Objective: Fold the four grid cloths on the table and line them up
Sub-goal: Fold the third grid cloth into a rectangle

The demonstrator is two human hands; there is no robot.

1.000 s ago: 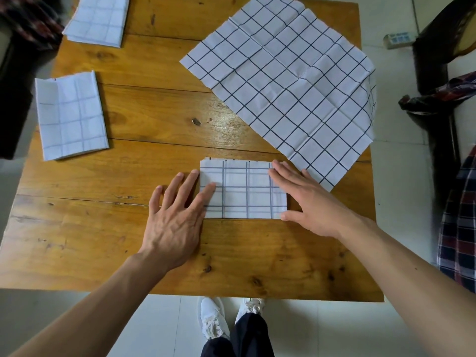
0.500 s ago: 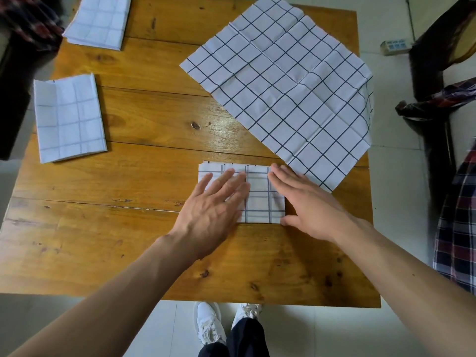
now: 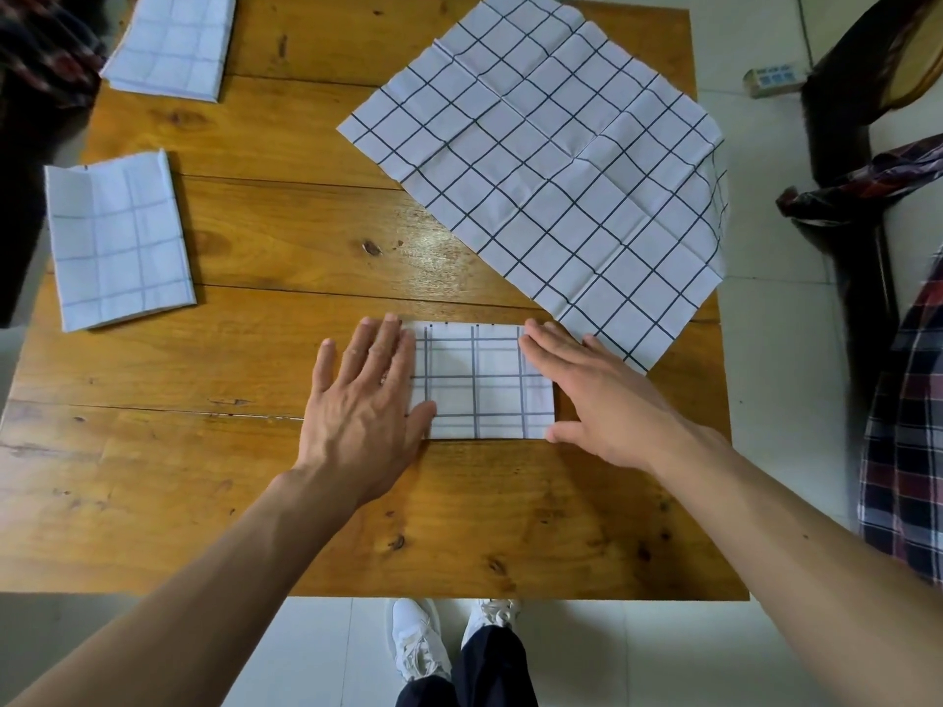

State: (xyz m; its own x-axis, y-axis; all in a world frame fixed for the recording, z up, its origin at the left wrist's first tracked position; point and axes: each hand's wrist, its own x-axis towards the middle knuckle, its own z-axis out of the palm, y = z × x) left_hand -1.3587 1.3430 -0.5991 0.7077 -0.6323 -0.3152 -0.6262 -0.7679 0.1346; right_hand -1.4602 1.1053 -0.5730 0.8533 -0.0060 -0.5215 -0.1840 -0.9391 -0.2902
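Observation:
A small folded grid cloth (image 3: 482, 382) lies near the middle of the wooden table (image 3: 255, 477). My left hand (image 3: 365, 400) lies flat with straight fingers over its left end. My right hand (image 3: 599, 395) presses flat on its right end, thumb at the near right corner. An unfolded grid cloth (image 3: 551, 160) is spread at an angle behind, its right corner hanging over the table's edge. Two more folded grid cloths sit at the left: one at mid left (image 3: 117, 239) and one at the far left corner (image 3: 171, 43).
The table's near edge is just above my white shoes (image 3: 449, 640). Dark furniture with plaid fabric (image 3: 908, 410) stands to the right, and a dark shape (image 3: 25, 145) to the left. A power strip (image 3: 773, 81) lies on the tiled floor at the far right.
My left hand slid right across the folded cloth and then back to its left end. My right hand stayed on the right end.

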